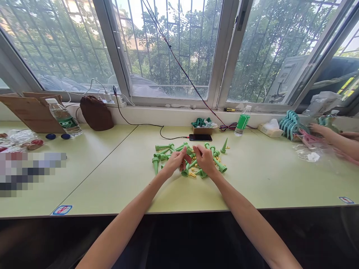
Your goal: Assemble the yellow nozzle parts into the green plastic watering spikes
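Observation:
Both my hands meet over a spread of green plastic watering spikes (155, 164) and small yellow plastic pieces (192, 174). My left hand (176, 161) is closed, its thumb and fingers around a green watering spike (189, 150) whose wide end shows at the fingertips. Close beside it, my right hand (204, 160) is bent in a pinch; its fingers hide whatever lies between them. More spikes lie on their sides around and below the hands. One spike (224, 145) stands point up to the right of the pile.
Behind the pile are a phone (200, 137) on a cable and a small cardboard box (203, 130). A green-labelled bottle (242, 121) and a tissue pack (270, 128) stand farther right. At the far right, another person's hand (319, 129) is near blue hangers (291, 125).

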### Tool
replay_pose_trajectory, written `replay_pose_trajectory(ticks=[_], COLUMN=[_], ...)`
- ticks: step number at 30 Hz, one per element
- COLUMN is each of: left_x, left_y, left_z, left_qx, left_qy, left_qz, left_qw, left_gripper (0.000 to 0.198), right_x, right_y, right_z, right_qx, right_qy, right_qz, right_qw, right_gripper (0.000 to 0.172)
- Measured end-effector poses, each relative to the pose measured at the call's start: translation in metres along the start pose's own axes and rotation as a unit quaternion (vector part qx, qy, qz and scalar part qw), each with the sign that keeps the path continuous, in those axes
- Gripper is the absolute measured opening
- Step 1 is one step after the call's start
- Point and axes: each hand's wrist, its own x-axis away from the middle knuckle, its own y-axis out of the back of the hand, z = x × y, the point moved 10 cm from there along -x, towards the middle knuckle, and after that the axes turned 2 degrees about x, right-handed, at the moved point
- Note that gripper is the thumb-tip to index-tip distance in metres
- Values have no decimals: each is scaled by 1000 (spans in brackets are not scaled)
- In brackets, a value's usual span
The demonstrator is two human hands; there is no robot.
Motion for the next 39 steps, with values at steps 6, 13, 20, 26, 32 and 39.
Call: replay_pose_trajectory(ticks=[6, 13, 20, 26, 32, 39], left_x=[2, 2, 7, 10, 15, 20], left_y=[0, 2, 5, 8, 9, 9], left_z=[0, -1, -17, -30, -45, -52], left_qx=[15, -9, -114, -172, -239, -278], left_qy=[10, -2, -76, -134, -230, -287], left_qz=[14, 27, -7, -56, -94, -120], left_qw=[1000, 1000, 991, 974, 939, 909], left_gripper=[60, 50, 41, 38, 37, 25], right_x=[1, 0, -1, -1, -1, -1], right_y=[-3, -4, -3, -3, -5, -5], right_z=[-2, -4, -6, -6, -8, -7], right_qx=[-13, -17, -19, -17, -15, -20], right_qy=[-2, -7, -13, -13, -11, -12], right_qz=[15, 18, 12, 14, 16, 20], right_qw=[1000, 1000, 1000, 1000, 1000, 1000], right_gripper=[41, 40, 40, 41, 41, 42])
